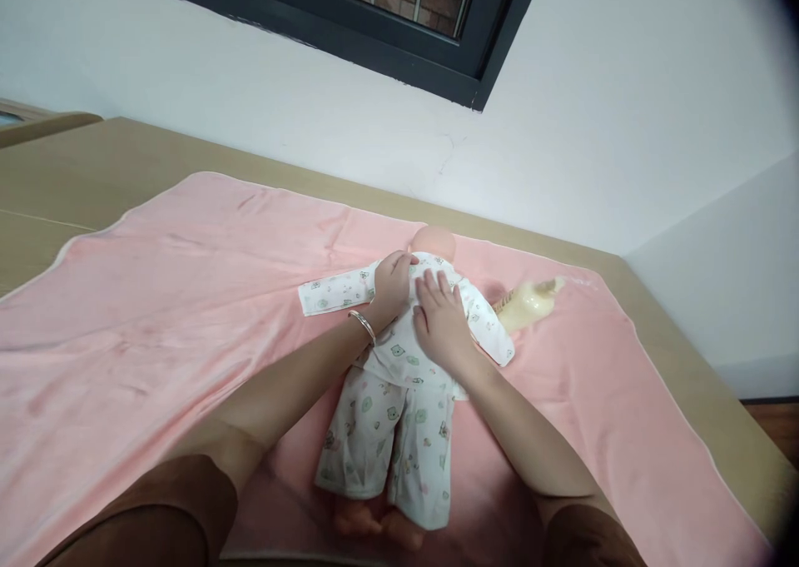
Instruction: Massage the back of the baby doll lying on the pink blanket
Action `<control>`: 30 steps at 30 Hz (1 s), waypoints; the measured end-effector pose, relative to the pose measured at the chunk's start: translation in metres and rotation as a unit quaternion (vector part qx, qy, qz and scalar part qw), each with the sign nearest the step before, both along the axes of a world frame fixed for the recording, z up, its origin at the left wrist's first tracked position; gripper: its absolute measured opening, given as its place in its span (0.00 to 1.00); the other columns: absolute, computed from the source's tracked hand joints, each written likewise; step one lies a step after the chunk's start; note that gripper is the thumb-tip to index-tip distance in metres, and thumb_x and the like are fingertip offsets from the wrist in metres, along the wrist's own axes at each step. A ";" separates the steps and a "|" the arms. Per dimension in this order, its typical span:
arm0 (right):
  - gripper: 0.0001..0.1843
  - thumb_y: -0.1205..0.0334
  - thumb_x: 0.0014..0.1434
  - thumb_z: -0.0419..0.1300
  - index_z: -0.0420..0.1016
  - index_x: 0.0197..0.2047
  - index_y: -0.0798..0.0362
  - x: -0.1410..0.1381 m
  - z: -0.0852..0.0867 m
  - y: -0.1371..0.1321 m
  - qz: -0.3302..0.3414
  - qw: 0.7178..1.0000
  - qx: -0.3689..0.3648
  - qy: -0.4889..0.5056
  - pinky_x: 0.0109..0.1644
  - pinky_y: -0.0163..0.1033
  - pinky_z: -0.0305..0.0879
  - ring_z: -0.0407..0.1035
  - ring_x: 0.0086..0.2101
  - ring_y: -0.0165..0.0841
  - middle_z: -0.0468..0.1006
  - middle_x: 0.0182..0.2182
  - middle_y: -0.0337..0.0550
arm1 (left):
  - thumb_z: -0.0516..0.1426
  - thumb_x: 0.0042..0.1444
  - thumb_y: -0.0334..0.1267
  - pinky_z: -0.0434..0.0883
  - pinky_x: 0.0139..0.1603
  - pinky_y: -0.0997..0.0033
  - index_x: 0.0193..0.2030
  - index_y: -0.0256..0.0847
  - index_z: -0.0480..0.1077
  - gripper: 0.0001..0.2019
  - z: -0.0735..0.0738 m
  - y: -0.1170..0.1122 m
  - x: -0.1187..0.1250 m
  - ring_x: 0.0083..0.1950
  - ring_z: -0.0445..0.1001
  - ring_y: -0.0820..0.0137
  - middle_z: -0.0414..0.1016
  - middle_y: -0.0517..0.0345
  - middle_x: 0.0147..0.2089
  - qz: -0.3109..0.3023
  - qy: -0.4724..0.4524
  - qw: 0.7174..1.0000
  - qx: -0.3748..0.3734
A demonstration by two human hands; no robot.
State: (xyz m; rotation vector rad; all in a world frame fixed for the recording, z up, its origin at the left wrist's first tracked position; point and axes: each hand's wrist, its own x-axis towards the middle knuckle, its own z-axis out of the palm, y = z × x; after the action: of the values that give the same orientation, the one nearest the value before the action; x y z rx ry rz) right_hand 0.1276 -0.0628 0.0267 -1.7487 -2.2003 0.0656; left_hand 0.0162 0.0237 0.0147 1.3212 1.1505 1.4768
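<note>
A baby doll (403,355) in a white printed top and matching trousers lies stretched out, its bare head (433,241) towards the wall and its feet (359,519) towards me. My left hand (393,284), with a silver bangle at the wrist, is curled at the doll's upper body near the shoulder; some of its fingers are hidden. Flat on the middle of the top rests my right hand (442,317), fingers spread. One sleeve (337,290) reaches out to the left, the other (490,330) slopes down to the right.
Under the doll a pink blanket (187,300) covers much of the wooden table (143,155). A pale yellow bottle-like object (530,302) with scale marks lies right of the doll, partly behind the sleeve. A white wall (549,151) and dark window frame (399,59) stand beyond.
</note>
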 end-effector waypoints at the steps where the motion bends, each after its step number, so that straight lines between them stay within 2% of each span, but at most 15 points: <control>1: 0.30 0.63 0.68 0.45 0.58 0.71 0.56 0.000 0.000 0.000 0.030 1.000 -0.003 0.002 0.73 0.67 0.33 0.37 0.72 0.48 0.50 0.73 0.48 | 0.50 0.57 0.36 0.69 0.47 0.69 0.28 0.42 0.72 0.11 0.000 0.000 0.000 0.41 0.74 0.67 0.78 0.58 0.34 -0.002 0.000 1.000 0.002; 2: 0.29 0.62 0.68 0.45 0.60 0.71 0.52 0.002 0.001 0.002 0.052 0.999 -0.005 0.008 0.73 0.68 0.32 0.37 0.73 0.47 0.51 0.73 0.44 | 0.50 0.57 0.36 0.69 0.47 0.69 0.29 0.42 0.72 0.11 0.000 0.000 -0.001 0.42 0.74 0.67 0.78 0.58 0.35 -0.004 0.001 1.000 0.003; 4: 0.27 0.58 0.69 0.47 0.62 0.70 0.48 0.012 0.000 0.010 0.059 0.998 -0.008 0.031 0.73 0.67 0.32 0.37 0.73 0.46 0.50 0.73 0.42 | 0.50 0.58 0.36 0.69 0.48 0.69 0.30 0.42 0.72 0.11 0.000 0.000 -0.002 0.43 0.75 0.67 0.79 0.58 0.36 -0.012 0.010 1.000 0.006; 7: 0.30 0.50 0.71 0.47 0.60 0.71 0.51 0.026 -0.004 0.023 0.017 0.997 -0.005 0.072 0.73 0.62 0.38 0.38 0.72 0.46 0.48 0.74 0.48 | 0.49 0.61 0.38 0.70 0.50 0.68 0.33 0.43 0.73 0.12 -0.004 -0.001 -0.005 0.46 0.76 0.66 0.80 0.57 0.40 -0.025 0.050 0.998 0.016; 10: 0.33 0.49 0.71 0.46 0.55 0.72 0.57 0.031 -0.007 0.028 -0.021 0.996 0.002 0.082 0.73 0.59 0.40 0.41 0.72 0.46 0.49 0.73 0.56 | 0.49 0.63 0.38 0.71 0.54 0.65 0.37 0.43 0.74 0.13 -0.011 -0.002 -0.007 0.49 0.76 0.64 0.81 0.55 0.44 -0.036 0.120 0.990 0.060; 12: 0.33 0.49 0.71 0.45 0.56 0.72 0.59 0.031 -0.007 0.027 -0.050 0.996 0.013 0.074 0.73 0.60 0.40 0.46 0.71 0.48 0.55 0.71 0.58 | 0.49 0.62 0.36 0.70 0.60 0.61 0.43 0.42 0.74 0.12 -0.017 -0.001 -0.009 0.54 0.75 0.63 0.80 0.52 0.49 -0.045 0.187 0.975 0.114; 15: 0.30 0.47 0.71 0.45 0.63 0.67 0.57 0.034 -0.006 0.029 -0.103 0.991 0.028 0.075 0.71 0.61 0.43 0.59 0.65 0.48 0.69 0.63 0.57 | 0.51 0.61 0.35 0.63 0.68 0.52 0.52 0.39 0.71 0.15 -0.024 0.000 -0.009 0.63 0.70 0.58 0.76 0.47 0.57 -0.046 0.299 0.938 0.169; 17: 0.29 0.45 0.70 0.48 0.67 0.63 0.55 0.038 -0.005 0.032 -0.122 0.989 0.023 0.077 0.70 0.62 0.44 0.64 0.61 0.48 0.74 0.59 0.56 | 0.51 0.63 0.38 0.60 0.71 0.46 0.57 0.37 0.68 0.18 -0.027 0.000 -0.009 0.68 0.64 0.53 0.72 0.42 0.61 -0.037 0.356 0.919 0.166; 20: 0.29 0.44 0.69 0.50 0.68 0.63 0.55 0.046 -0.006 0.039 -0.116 0.991 0.004 0.069 0.70 0.63 0.43 0.65 0.59 0.48 0.74 0.57 0.55 | 0.53 0.63 0.43 0.57 0.72 0.43 0.62 0.33 0.65 0.23 -0.029 -0.001 -0.007 0.72 0.58 0.48 0.67 0.37 0.66 -0.025 0.404 0.902 0.153; 22: 0.29 0.45 0.69 0.49 0.66 0.64 0.55 0.050 -0.007 0.042 -0.105 0.992 -0.009 0.066 0.70 0.63 0.43 0.64 0.60 0.48 0.73 0.59 0.55 | 0.54 0.63 0.43 0.56 0.72 0.43 0.63 0.32 0.64 0.25 -0.030 -0.001 -0.007 0.73 0.57 0.47 0.65 0.36 0.68 -0.023 0.418 0.895 0.157; 24: 0.30 0.46 0.70 0.47 0.63 0.67 0.55 0.051 -0.006 0.042 -0.094 0.993 -0.019 0.062 0.69 0.64 0.43 0.62 0.62 0.48 0.71 0.61 0.55 | 0.53 0.64 0.42 0.57 0.71 0.45 0.63 0.33 0.65 0.23 -0.029 0.000 -0.007 0.71 0.60 0.49 0.66 0.37 0.67 -0.024 0.426 0.887 0.175; 30: 0.28 0.55 0.73 0.40 0.60 0.69 0.59 0.029 0.003 0.024 -0.098 0.995 0.005 0.004 0.69 0.66 0.44 0.59 0.64 0.50 0.67 0.65 0.58 | 0.52 0.65 0.39 0.67 0.63 0.52 0.55 0.35 0.72 0.17 -0.019 -0.006 -0.011 0.60 0.72 0.55 0.76 0.41 0.56 -0.008 0.437 0.865 0.248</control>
State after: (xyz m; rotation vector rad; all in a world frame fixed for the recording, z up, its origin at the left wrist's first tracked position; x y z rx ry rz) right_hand 0.1570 -0.0384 0.0298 -1.9448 -2.0074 0.0156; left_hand 0.0056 0.0173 -0.0040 2.5161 1.3127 1.1961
